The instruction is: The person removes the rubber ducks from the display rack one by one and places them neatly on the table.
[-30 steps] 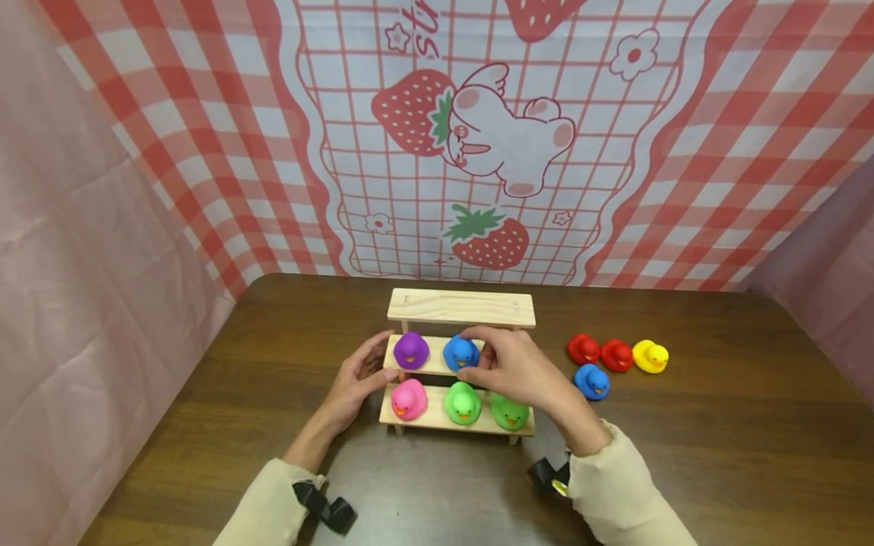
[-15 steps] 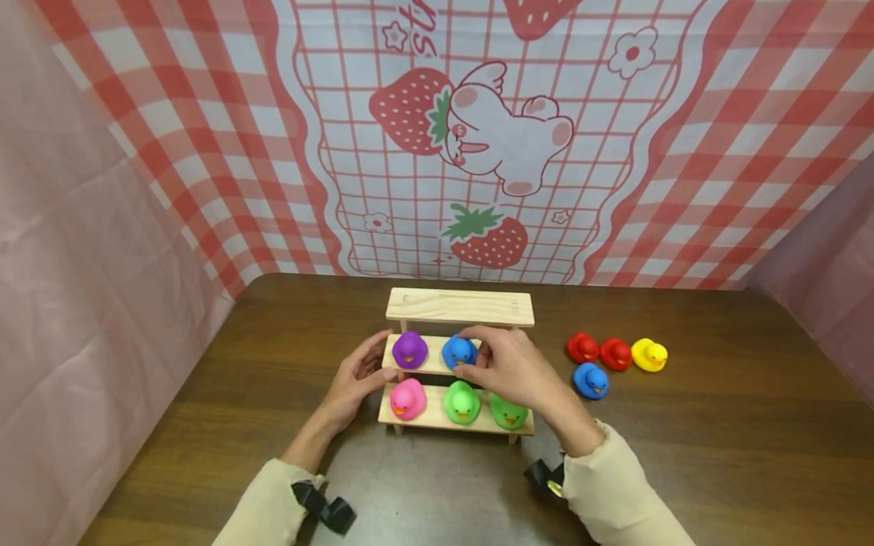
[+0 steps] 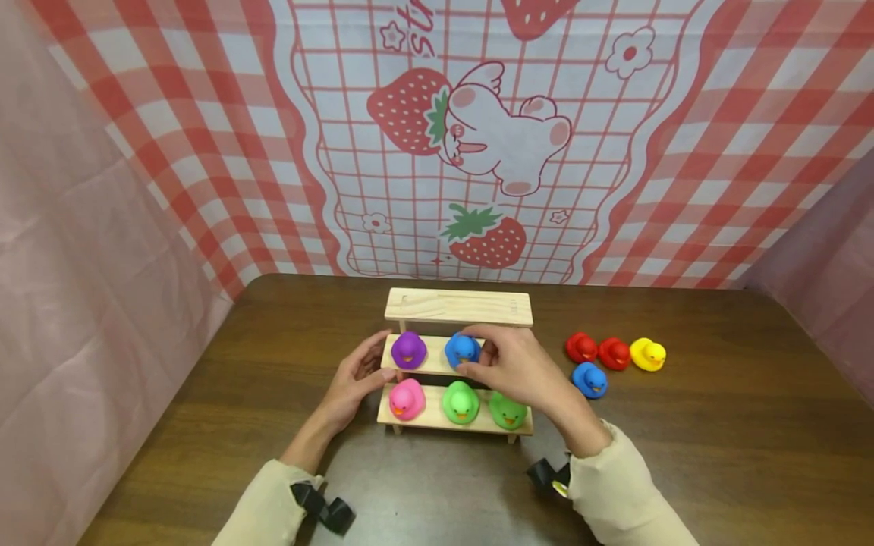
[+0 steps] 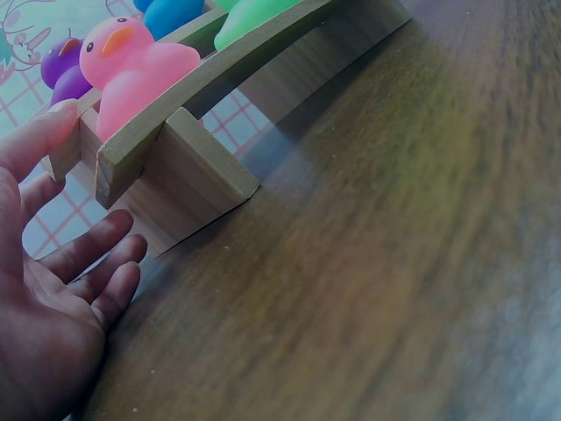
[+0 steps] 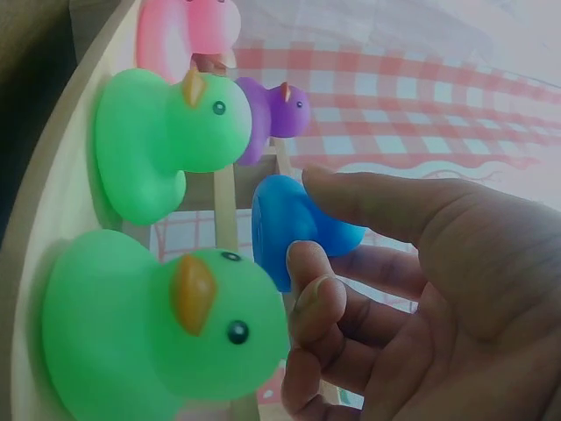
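Observation:
A small three-tier wooden shelf [image 3: 459,306] stands on the table. My right hand [image 3: 522,368] pinches a blue rubber duck [image 3: 462,350] between thumb and fingers, at the middle tier. Left of it on that tier sits a purple duck [image 3: 408,350]. On the lowest tier are a pink duck [image 3: 407,400], a green duck [image 3: 460,403] and a second green duck [image 3: 507,410], partly under my right hand. My left hand [image 3: 351,387] holds the left end of the middle tier; in the left wrist view its thumb [image 4: 53,132] touches the board end, other fingers loosely curled.
On the table to the right lie two red ducks [image 3: 582,348], a yellow duck [image 3: 648,354] and another blue duck [image 3: 589,380]. A checked strawberry cloth [image 3: 488,240] hangs behind the table, with pink fabric [image 3: 102,265] at the left side.
My right hand has shifted the blue duck slightly to the right along the middle tier, away from the purple one. My left hand has stayed at the shelf's left end.

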Tool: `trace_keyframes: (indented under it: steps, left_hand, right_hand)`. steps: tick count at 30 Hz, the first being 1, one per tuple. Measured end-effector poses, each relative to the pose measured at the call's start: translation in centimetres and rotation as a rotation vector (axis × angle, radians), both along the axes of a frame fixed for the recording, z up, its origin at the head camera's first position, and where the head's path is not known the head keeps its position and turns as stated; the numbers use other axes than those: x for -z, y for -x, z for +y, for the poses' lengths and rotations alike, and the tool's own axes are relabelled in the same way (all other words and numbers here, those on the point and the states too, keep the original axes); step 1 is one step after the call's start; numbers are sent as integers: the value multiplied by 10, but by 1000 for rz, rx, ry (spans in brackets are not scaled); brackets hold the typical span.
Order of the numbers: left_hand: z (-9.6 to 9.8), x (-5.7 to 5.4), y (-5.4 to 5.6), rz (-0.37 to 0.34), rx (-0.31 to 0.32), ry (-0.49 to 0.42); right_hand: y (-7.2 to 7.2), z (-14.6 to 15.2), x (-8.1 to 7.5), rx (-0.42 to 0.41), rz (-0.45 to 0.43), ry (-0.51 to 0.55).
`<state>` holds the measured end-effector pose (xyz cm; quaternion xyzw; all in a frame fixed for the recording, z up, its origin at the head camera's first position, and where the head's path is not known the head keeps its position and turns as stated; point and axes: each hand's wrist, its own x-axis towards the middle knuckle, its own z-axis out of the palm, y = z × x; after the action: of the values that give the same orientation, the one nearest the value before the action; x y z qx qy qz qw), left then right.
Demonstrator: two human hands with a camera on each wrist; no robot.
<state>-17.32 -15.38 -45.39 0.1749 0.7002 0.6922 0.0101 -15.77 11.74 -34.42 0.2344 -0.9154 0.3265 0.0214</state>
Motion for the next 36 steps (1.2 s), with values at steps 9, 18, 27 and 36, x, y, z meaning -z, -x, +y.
trace_keyframes:
  steps: [9, 18, 27, 36]
  left_hand:
    - [0, 0, 0, 5, 3, -2]
    - [0, 0, 0, 1, -1, 2]
    - [0, -1, 0, 2, 1, 1]
    - [0, 0, 0, 0, -2, -1]
  right_hand:
    - [-2, 4, -7, -6, -7, 4]
    - [-7, 12, -14, 13, -11, 12]
    - [-9, 21, -16, 29, -10, 31]
    - [-9, 32, -16, 64, -25, -3]
